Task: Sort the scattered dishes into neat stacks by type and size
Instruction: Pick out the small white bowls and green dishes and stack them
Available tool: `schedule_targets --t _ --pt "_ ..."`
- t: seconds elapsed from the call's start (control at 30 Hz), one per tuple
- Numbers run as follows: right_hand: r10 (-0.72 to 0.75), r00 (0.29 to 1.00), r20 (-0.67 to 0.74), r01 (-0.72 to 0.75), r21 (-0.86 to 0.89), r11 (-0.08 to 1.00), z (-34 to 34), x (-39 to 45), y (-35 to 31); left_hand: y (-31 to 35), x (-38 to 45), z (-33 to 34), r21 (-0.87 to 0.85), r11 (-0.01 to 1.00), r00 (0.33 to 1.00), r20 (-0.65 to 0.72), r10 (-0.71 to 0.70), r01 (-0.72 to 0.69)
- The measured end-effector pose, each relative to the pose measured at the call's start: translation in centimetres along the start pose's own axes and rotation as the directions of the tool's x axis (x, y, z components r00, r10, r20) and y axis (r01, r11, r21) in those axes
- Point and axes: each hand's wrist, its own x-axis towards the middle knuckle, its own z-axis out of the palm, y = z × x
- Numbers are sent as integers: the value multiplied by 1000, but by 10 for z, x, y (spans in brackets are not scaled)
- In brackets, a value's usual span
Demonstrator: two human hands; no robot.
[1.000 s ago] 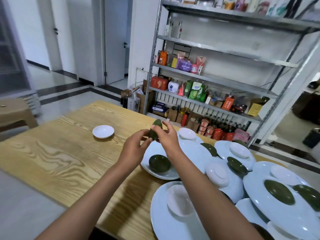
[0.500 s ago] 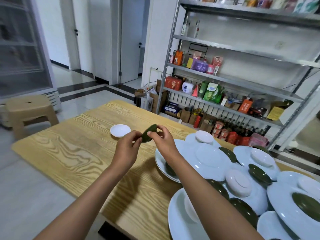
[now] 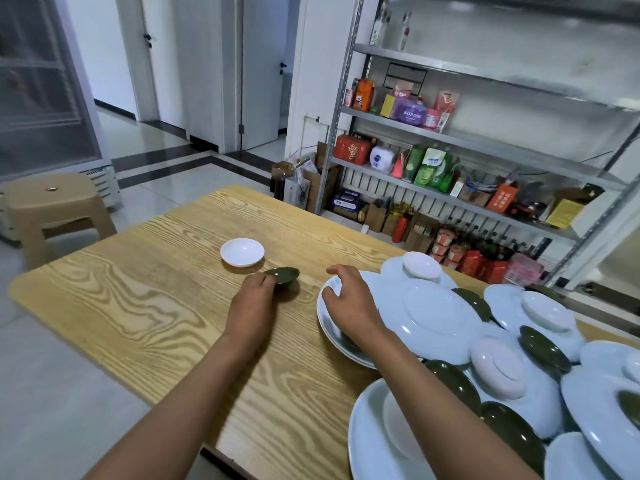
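A wood-grain surface point(image 3: 145, 306) carries a crowd of white plates point(image 3: 433, 317) and green dishes at the near right. The right hand point(image 3: 349, 303) rests on a plate's rim, fingers loosely apart. The left hand point(image 3: 252, 303) pinches a small green dish point(image 3: 282, 277), upright, mouth up, on bare wood. Just beyond sits a white saucer point(image 3: 242, 251). Past the far edge: a stool point(image 3: 52, 206), a stocked shelf point(image 3: 450, 168).

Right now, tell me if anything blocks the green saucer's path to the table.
Nothing visible does. The left hand holds the green saucer at the bare table, just beside the small white saucer, apart from it.
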Motion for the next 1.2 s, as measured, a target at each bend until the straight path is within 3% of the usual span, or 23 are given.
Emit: schedule_targets --t 0.17,0.43,0.67,0.87,1.03,1.2 --pt "-47 999 5 48 -99 994 -7 -1 14 -4 18 16 -7 1000 1000 22 -12 12" --pt "76 996 46 -67 -170 983 -25 -4 29 -10 36 30 5 996 993 85 84 -85" --pt "156 954 257 -70 -315 947 -43 -11 29 -4 18 24 85 987 991 10 134 -134" --pt "224 841 492 79 -522 849 -55 -16 13 4 -6 16 122 976 983 -8 184 -182" --pt "305 799 519 69 -582 810 -53 -15 13 12 -23 8 141 970 979 -12 204 -200" --pt "242 841 485 80 -553 830 -48 -13 15 17 -39 0 139 968 978 10 208 -208"
